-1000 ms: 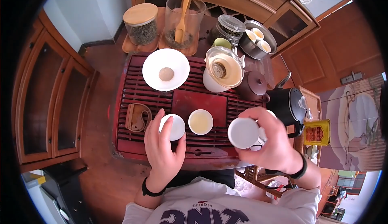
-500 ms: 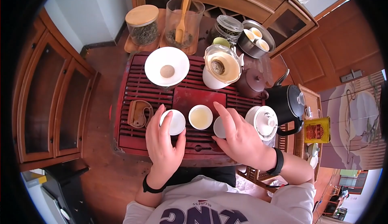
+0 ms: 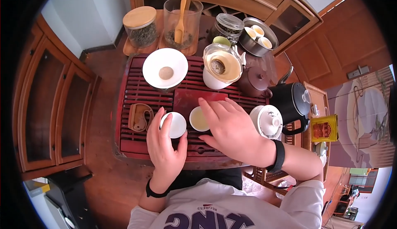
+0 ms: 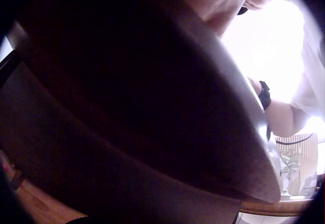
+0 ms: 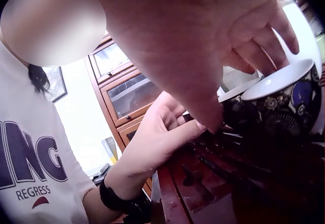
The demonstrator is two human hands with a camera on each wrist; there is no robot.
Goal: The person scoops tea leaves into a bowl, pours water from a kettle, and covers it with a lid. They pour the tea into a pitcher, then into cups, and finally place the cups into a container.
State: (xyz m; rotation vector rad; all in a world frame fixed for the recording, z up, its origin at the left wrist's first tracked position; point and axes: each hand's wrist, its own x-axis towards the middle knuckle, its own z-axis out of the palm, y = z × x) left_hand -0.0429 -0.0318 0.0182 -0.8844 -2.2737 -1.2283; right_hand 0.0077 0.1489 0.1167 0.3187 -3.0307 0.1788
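Note:
On the dark red slatted tea tray (image 3: 191, 98), my left hand (image 3: 165, 146) holds a small white-lined teacup (image 3: 178, 125) between thumb and fingers. Just right of it stands a second teacup (image 3: 198, 119) with pale yellow tea. My right hand (image 3: 237, 127) reaches over this cup's right side, fingers spread and thumb apart. From the right wrist, a third teacup (image 5: 282, 104) with a dark patterned outside shows beneath the palm; in the head view the hand hides it. A white lidded bowl (image 3: 268, 123) stands right of the right hand.
Behind are a white bowl (image 3: 155, 67), a strainer (image 3: 227, 65) on a white pitcher and a brown teapot (image 3: 254, 82). A black kettle (image 3: 295, 101) stands at the right. Jars of leaves (image 3: 140, 32) line the back. A dark surface fills most of the left wrist view.
My right hand has set its cup down on the tray, let go, and moved left over the tea-filled cup. The left hand keeps its place at its cup.

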